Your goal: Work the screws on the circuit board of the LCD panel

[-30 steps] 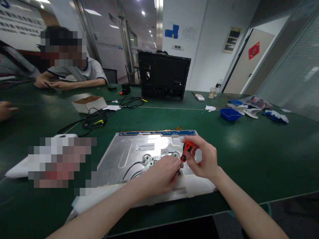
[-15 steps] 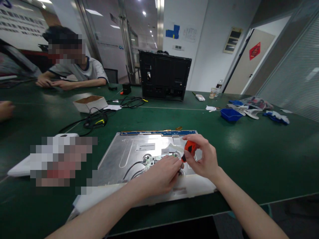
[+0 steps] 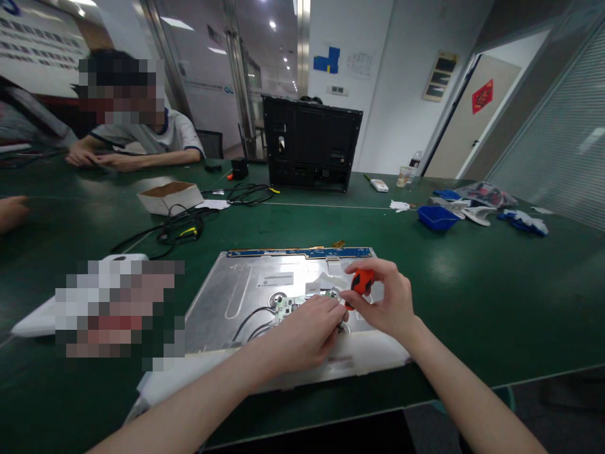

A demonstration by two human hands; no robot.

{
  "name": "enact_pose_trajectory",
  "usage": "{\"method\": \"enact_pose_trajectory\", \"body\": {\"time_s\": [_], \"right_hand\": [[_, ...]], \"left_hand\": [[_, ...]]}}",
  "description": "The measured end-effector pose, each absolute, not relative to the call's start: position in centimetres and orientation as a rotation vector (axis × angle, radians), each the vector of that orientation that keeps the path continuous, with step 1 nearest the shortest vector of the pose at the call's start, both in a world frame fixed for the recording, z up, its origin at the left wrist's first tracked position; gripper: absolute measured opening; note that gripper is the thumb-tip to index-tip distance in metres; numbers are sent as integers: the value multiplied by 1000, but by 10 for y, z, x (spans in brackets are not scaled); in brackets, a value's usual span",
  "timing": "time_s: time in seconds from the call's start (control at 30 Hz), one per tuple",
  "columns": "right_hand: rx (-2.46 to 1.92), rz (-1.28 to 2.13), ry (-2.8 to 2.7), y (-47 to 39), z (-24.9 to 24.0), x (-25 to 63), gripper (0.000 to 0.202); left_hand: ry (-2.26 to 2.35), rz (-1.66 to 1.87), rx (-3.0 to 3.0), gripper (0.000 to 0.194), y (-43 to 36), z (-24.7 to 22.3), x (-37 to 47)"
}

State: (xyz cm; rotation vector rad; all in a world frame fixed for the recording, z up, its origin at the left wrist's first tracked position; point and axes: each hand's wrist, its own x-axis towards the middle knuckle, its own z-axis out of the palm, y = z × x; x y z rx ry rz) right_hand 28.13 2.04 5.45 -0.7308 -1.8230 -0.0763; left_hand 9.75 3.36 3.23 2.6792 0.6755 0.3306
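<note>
A flat silver metal display panel (image 3: pixel 217 296) lies on the table in front of me, with a blue circuit strip (image 3: pixel 283 253) along its far edge. My right hand (image 3: pixel 390 296) grips the orange and black handle of a short screwdriver (image 3: pixel 362 282) between thumb and fingers. The shaft points down and left to the panel. My left hand (image 3: pixel 309 331) rests over the panel, its fingers closed at the screwdriver's shaft; the tip is partly hidden there. Beside the left fingers sits a small green circuit board (image 3: pixel 285 307) with black wires (image 3: pixel 250 320).
A large black monitor frame (image 3: pixel 314 145) stands upright at the back. Black cables (image 3: pixel 182 227) and a white open box (image 3: pixel 170 198) lie left of centre. A blue tray (image 3: pixel 437 217) and gloves (image 3: pixel 522 222) are at right. A person (image 3: pixel 174 135) sits at far left.
My right hand's fingers have shifted slightly and the screwdriver handle has turned a little. My left hand stays in place over the panel.
</note>
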Motion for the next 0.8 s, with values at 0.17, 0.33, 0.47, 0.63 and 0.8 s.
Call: {"method": "enact_pose_trajectory", "body": {"time_s": [0.17,0.33,0.47,0.63,0.8], "right_hand": [[-724,-108,-1834,22,54,284,32],[-740,-131,-1847,19,57,284,40],[-730,-75,-1852,18,56,283,43],[-697,-27,-1816,22,51,283,40],[-690,-8,-1783,22,50,280,39]], "left_hand": [[685,342,2679,9,34,32,98],[696,348,2698,11,35,31,98],[676,319,2708,11,36,31,98],[672,334,2700,12,34,33,98],[671,314,2702,13,33,34,99]]}}
